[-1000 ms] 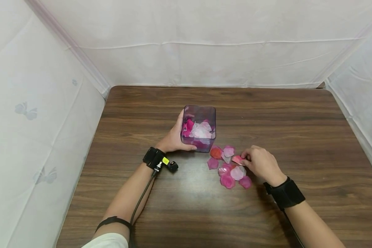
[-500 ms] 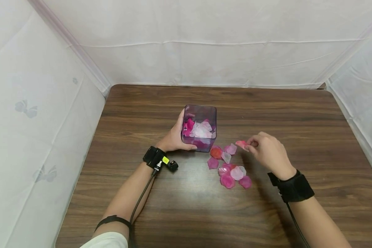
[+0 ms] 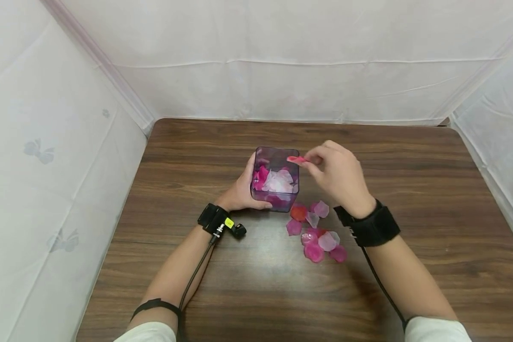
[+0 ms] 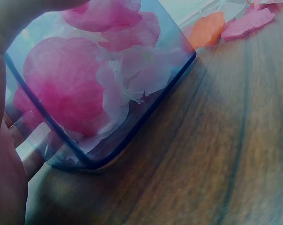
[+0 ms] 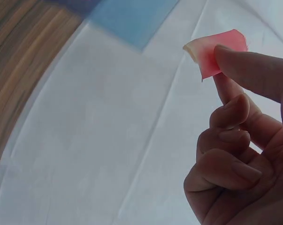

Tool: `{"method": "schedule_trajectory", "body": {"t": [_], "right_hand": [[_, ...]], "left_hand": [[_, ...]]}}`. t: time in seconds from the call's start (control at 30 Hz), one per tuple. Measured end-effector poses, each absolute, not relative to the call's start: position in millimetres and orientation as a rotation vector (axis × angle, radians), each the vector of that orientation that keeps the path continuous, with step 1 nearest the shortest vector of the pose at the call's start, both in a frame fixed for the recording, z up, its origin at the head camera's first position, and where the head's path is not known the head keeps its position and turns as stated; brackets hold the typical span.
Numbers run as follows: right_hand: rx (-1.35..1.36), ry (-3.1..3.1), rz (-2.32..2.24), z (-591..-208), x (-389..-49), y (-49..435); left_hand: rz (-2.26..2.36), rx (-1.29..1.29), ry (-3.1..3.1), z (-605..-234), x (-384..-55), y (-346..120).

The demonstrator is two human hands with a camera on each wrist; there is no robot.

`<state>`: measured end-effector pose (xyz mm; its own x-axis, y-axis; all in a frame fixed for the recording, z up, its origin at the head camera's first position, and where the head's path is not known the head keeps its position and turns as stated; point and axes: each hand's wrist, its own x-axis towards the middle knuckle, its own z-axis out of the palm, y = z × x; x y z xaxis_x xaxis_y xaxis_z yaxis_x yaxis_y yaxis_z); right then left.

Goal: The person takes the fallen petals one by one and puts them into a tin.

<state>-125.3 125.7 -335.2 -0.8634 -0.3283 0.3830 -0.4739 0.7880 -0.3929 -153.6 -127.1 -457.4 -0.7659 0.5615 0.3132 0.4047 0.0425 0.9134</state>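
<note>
My left hand (image 3: 242,191) grips a clear purplish plastic box (image 3: 277,201) from its left side, thumb along the near wall. Inside lie pink and white flower petals (image 3: 279,181), seen through the wall in the left wrist view. Between thumb and index finger my right hand (image 3: 339,172) pinches a pink petal (image 3: 297,159) over the box's right rim in the head view. Up close in the right wrist view, that petal (image 5: 223,44) shows a pale yellowish edge, while the other fingers curl toward the palm.
Loose petals (image 3: 314,250) in pink, white and orange-red lie scattered on the wooden table (image 3: 256,289), just in front and to the right of the box. White cloth walls (image 3: 282,90) stand behind and at both sides.
My right hand has lifted the pink petal off the scattered ones and carried it up and left to the box. The left hand and box have stayed nearly still.
</note>
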Motion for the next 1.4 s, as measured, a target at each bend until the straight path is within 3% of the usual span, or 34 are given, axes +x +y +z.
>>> {"method": "schedule_trajectory", "body": {"t": [0.4,0.8,1.23,1.4], "right_hand": [[0.621,-2.843,0.529,-350.2,-150.8,87.3],[0.547,-2.792,0.585,-350.5,-127.2,137.2],[0.446,-3.023,0.49,-394.0,-95.7,194.2],[0.433,-3.112,0.48,-411.0,-85.7,203.6]], "left_hand": [[1.812,0.965,2.148,-456.3,-151.3,-119.4],[1.732,0.924,2.242,-454.9,-150.4,-119.3],[1.713,0.911,2.244,-456.8,-149.8,-120.8],[1.686,0.892,2.285,-478.6,-158.6,-120.9]]}}
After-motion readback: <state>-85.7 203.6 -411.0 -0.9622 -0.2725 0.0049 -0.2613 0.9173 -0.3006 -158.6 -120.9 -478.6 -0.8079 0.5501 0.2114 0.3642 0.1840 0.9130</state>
